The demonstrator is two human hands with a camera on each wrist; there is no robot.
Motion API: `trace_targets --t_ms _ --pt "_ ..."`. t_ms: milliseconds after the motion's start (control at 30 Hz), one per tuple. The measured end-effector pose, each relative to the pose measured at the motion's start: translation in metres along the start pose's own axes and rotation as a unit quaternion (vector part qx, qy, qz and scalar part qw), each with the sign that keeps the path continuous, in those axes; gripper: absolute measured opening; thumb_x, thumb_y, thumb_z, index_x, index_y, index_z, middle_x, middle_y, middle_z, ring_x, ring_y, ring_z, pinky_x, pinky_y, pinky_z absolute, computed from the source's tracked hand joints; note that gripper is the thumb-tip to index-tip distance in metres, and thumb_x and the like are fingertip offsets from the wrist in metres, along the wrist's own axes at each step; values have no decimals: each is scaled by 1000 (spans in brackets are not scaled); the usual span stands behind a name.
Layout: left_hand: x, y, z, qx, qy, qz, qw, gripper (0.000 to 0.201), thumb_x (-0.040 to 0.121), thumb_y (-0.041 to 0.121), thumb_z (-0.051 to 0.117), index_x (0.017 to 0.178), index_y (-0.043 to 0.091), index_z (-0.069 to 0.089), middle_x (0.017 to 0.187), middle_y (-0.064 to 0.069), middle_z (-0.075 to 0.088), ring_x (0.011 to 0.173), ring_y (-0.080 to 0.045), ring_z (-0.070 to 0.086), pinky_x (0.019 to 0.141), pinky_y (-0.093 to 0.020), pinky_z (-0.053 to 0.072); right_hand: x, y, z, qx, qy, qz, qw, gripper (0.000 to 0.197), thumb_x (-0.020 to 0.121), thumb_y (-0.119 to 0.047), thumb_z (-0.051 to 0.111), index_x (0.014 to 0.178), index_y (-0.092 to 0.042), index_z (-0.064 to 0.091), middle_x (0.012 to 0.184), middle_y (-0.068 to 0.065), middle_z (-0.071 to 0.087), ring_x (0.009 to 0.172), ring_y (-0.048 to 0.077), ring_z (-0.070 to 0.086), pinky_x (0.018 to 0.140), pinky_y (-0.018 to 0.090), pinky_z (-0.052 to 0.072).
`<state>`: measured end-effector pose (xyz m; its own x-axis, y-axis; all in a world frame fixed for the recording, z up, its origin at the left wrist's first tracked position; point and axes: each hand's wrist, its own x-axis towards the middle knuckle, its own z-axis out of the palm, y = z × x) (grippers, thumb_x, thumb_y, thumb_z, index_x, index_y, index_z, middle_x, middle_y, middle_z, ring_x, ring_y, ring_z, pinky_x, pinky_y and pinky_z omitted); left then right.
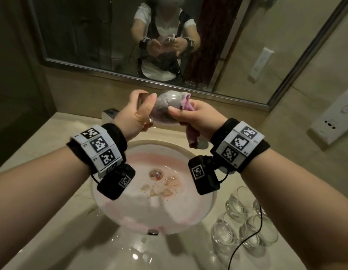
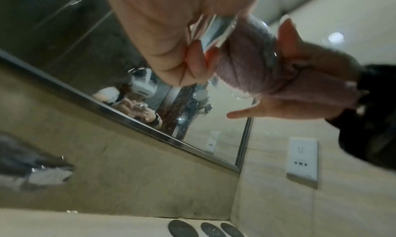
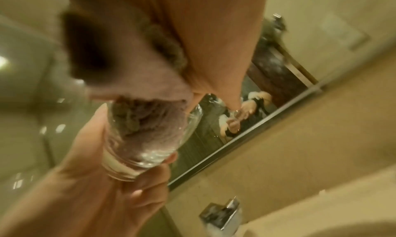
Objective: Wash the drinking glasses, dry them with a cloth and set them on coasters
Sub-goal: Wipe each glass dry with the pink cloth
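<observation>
Pink cloth (image 1: 185,103) fills one glass (image 1: 165,108), left hand (image 1: 134,114) gripping it, right hand (image 1: 196,117) gripping cloth; three coasters (image 2: 181,228).

**Glass held over the basin, cloth stuffed inside**

You have a clear, rounded drinking glass (image 1: 165,112) lying on its side in the air, its thick base in your left hand (image 1: 135,114). A fluffy pink cloth (image 1: 185,106) fills its bowl and trails from your right hand (image 1: 196,117). Three more clear stemless glasses (image 1: 245,225) stand clustered on the table at right; three dark round coasters (image 2: 203,228) lie in a row near the wall.
</observation>
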<state>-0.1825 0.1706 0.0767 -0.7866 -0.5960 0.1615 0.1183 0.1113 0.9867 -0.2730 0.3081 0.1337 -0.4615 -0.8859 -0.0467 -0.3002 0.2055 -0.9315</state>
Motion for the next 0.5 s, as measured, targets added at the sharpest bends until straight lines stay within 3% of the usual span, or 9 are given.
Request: trace_targets --t_ms 100,167,200,267,300,333,367,433,500 --pt "-3 -2 -5 25 -31 62 997 44 85 53 54 113 29 32 98 0 48 66 -13 56 49 -23 46 -2 2 -3 14 20 -4 1000 11 88 -6 59 81 -15 56 47 -13 59 36 0 50 37 12 40" --pt "-4 -5 -5 -24 -69 7 997 61 72 68 57 115 31 36 102 -4 51 62 -10 59 51 -23 48 -3 4 -4 -53 25 -35 998 11 87 -5 60 86 -16 59 60 -15 64 57 -7 59 58 10 47" --pt "-3 -5 -4 -59 -74 -50 994 64 74 71 49 119 27 39 100 -6 54 62 -11 59 52 -22 49 -4 3 -4 -103 20 -48 993 8 87 -9 62 90 -15 61 74 -14 67 74 -4 63 78 16 50" --pt "1 -4 -1 -114 -76 -187 973 79 80 76 19 118 16 54 85 -7 61 60 -12 57 48 -20 47 -4 5 -5 -216 4 -69 974 12 86 -18 63 99 -15 62 99 -10 65 108 11 57 114 43 26" --pt "2 -4 -2 -140 -91 -238 957 89 79 79 11 113 14 61 78 -7 62 58 -12 55 43 -19 44 -4 6 -3 -257 -7 -75 964 14 87 -20 63 100 -17 62 107 -7 64 116 13 51 117 49 6" --pt "3 -3 -2 -168 -117 -270 941 93 78 81 9 110 12 63 75 -7 61 55 -12 52 38 -17 40 -4 7 -2 -279 -15 -73 957 13 87 -21 63 100 -19 61 112 -5 64 118 12 48 117 47 -5" --pt "3 -4 -3 -193 -144 -281 929 92 78 82 12 112 11 61 74 -6 59 51 -11 50 34 -15 36 -4 8 -1 -277 -16 -68 958 13 87 -21 63 99 -21 60 113 -4 64 117 12 49 117 44 -3" --pt "3 -5 -1 -190 -150 -265 933 85 83 76 22 119 7 57 73 -7 57 46 -11 45 29 -13 30 -6 8 -1 -207 -19 -28 978 14 85 -21 65 99 -20 61 108 3 67 103 19 59 110 43 32" --pt "3 -9 6 -132 -76 -191 970 70 90 65 32 117 5 54 81 -11 57 52 -15 48 34 -16 34 -9 7 -2 -123 -21 10 992 11 86 -23 64 95 -17 61 89 13 67 69 24 61 71 37 53"
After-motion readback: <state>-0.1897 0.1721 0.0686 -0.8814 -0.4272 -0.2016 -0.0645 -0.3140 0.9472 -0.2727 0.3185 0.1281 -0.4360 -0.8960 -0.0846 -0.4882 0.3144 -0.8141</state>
